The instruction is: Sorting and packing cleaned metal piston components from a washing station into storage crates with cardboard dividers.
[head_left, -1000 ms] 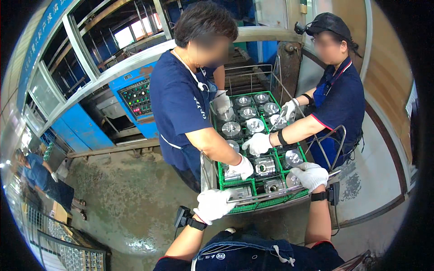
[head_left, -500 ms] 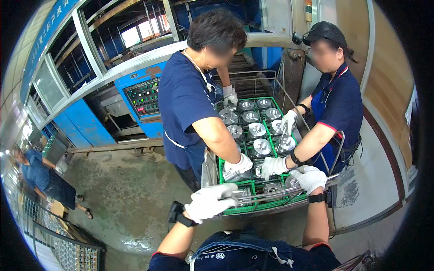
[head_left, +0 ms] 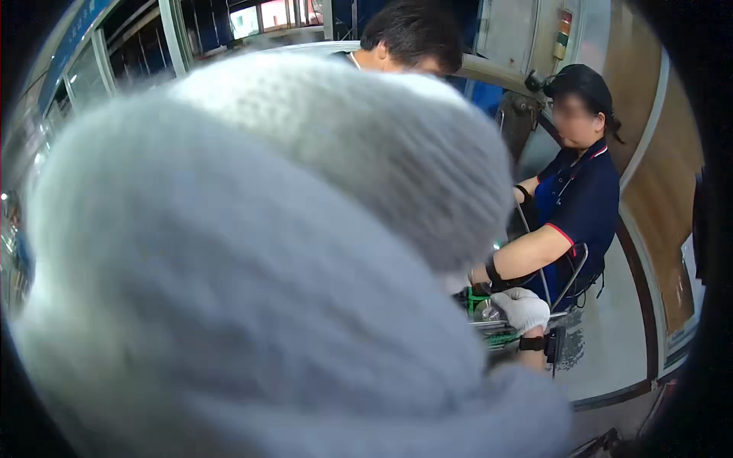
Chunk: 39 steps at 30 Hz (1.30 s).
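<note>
My left hand (head_left: pixel 267 229), in a white knitted glove, is raised right in front of the camera and fills most of the view. It is too close and blurred to show whether its fingers are apart or closed. Lower right, my gloved right hand (head_left: pixel 524 309) is curled over the metal rail (head_left: pixel 489 324) of the cart. Beside it shows a round silver metal part (head_left: pixel 486 311) in a green crate (head_left: pixel 475 298). The rest of the crate and its parts lies hidden behind my left hand.
A co-worker in a dark cap (head_left: pixel 592 202) stands at the right of the cart, one arm over it. A second co-worker (head_left: pixel 412 34) bends down beyond my left hand, mostly covered. Behind them are a machine frame and a wall panel (head_left: pixel 641 107).
My left hand has left the cart's near rail and risen close to the camera, covering the crate. My right hand stays on the rail. The view has tilted slightly.
</note>
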Each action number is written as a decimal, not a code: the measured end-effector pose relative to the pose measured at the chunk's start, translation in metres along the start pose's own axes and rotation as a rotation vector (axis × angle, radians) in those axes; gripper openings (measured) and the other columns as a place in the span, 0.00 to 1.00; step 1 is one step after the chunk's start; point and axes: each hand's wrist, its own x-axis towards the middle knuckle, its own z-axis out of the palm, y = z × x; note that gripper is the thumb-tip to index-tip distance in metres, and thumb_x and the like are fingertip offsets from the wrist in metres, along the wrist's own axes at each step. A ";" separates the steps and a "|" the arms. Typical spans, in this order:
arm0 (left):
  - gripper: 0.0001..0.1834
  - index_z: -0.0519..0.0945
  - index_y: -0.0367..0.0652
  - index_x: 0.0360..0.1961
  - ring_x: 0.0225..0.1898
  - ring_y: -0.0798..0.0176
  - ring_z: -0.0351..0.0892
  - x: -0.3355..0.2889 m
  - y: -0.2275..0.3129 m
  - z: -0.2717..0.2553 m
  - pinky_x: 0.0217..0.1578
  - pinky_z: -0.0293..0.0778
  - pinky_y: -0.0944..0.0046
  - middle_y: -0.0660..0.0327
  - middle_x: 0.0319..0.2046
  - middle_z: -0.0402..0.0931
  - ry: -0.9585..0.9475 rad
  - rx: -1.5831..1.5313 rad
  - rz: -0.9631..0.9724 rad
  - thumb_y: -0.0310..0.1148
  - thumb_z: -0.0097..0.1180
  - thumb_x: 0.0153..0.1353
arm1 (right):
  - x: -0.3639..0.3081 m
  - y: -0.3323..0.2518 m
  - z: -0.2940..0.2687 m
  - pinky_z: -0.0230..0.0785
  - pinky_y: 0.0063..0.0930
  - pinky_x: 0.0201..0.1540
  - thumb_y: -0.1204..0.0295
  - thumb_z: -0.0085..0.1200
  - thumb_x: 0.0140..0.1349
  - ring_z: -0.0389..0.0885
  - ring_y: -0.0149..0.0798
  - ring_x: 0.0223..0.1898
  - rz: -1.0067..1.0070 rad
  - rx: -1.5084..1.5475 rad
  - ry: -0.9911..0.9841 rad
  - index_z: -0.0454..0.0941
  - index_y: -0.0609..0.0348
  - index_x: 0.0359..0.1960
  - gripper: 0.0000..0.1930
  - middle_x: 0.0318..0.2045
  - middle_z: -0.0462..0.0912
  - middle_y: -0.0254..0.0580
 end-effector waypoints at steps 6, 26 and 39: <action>0.15 0.79 0.41 0.41 0.40 0.42 0.81 0.008 0.003 0.007 0.52 0.77 0.35 0.54 0.29 0.76 0.027 -0.032 0.030 0.42 0.58 0.63 | 0.005 0.023 0.009 0.75 0.37 0.39 0.40 0.58 0.54 0.86 0.48 0.33 -0.130 0.210 0.054 0.90 0.47 0.32 0.25 0.30 0.87 0.44; 0.15 0.80 0.41 0.43 0.34 0.50 0.81 -0.069 0.067 -0.014 0.47 0.81 0.45 0.60 0.28 0.75 0.899 -0.686 -0.241 0.31 0.65 0.55 | 0.010 0.012 0.008 0.76 0.40 0.41 0.38 0.51 0.58 0.86 0.52 0.36 0.038 -0.121 0.021 0.89 0.51 0.33 0.28 0.31 0.87 0.50; 0.15 0.78 0.37 0.44 0.09 0.56 0.67 -0.007 0.056 0.082 0.16 0.69 0.45 0.59 0.16 0.76 0.029 -0.513 -0.003 0.38 0.58 0.67 | 0.006 0.016 0.005 0.77 0.40 0.40 0.41 0.56 0.56 0.87 0.49 0.38 0.029 -0.034 0.047 0.89 0.45 0.32 0.23 0.33 0.88 0.43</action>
